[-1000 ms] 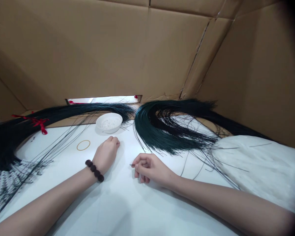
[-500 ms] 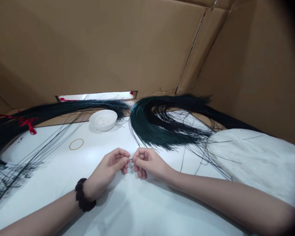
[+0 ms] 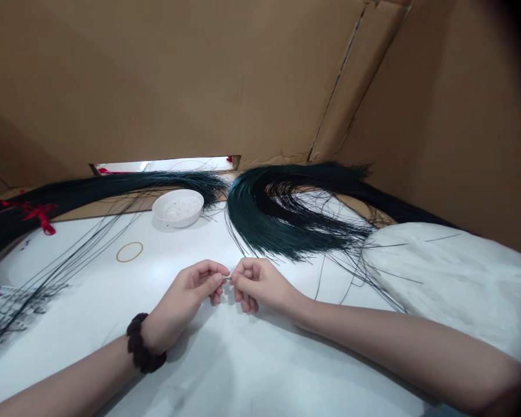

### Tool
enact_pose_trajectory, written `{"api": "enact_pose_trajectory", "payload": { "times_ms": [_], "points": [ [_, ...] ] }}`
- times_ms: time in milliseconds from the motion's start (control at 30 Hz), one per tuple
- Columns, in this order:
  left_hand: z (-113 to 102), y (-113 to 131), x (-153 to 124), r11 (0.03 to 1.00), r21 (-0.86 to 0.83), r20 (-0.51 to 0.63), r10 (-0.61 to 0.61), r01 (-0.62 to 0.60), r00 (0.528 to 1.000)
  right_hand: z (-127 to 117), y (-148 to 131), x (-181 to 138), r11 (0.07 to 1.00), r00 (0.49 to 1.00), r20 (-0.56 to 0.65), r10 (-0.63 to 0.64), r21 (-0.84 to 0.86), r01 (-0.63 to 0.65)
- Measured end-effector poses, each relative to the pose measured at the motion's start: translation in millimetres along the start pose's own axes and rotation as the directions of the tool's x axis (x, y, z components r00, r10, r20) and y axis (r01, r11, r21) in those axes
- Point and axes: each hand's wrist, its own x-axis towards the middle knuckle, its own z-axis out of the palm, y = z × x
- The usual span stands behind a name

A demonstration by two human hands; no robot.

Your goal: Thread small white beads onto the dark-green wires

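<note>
Head view shows the left hand [image 3: 191, 289] and the right hand [image 3: 260, 284] meeting fingertip to fingertip on the white table [image 3: 243, 365]. Both pinch one thin strand [image 3: 228, 278], just near of the dark strand bundle [image 3: 286, 229]. It looks like fine work on the strand's end, and any further move calls for small, steady fingers.

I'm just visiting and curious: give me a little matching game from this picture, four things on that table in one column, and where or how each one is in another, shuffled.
Things:
1. white bowl
2. rubber band
3. red ribbon
4. thin strand

Place or state:
a. pinched between the left hand and the right hand
b. on the dark bundle at far left
c. lying flat by itself on the white table
d. holds small white bits

Pairs: 1-d, 2-c, 3-b, 4-a
</note>
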Motion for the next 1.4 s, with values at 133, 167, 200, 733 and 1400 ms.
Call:
{"api": "enact_pose_trajectory", "payload": {
  "times_ms": [133,167,200,733,1400],
  "points": [
    [-0.9,-1.0,-0.3,1.000,-0.008,0.009,0.001,-0.001,1.000,-1.2,0.3,-0.5,1.000,1.000,-0.011,-0.006,0.007,0.006],
    [-0.9,-1.0,-0.2,1.000,-0.007,0.010,0.000,0.000,1.000,-1.3,0.6,-0.6,1.000,1.000,-0.013,-0.008,0.011,0.008],
    [-0.8,-0.9,-0.1,1.000,-0.005,0.011,0.000,0.000,1.000,-1.4,0.8,-0.7,1.000,1.000,-0.012,-0.010,0.014,0.010],
    [3.3,1.7,-1.3,0.997,0.074,-0.040,0.022,-0.019,0.999,-0.7,0.9,-2.2,1.000,0.999,-0.031,-0.006,0.011,0.006],
    [5.2,-0.4,-4.6,0.988,0.146,-0.061,0.058,-0.049,0.996,2.0,-2.8,-5.1,1.000,0.999,-0.047,0.001,-0.010,-0.002]
  ]
}}
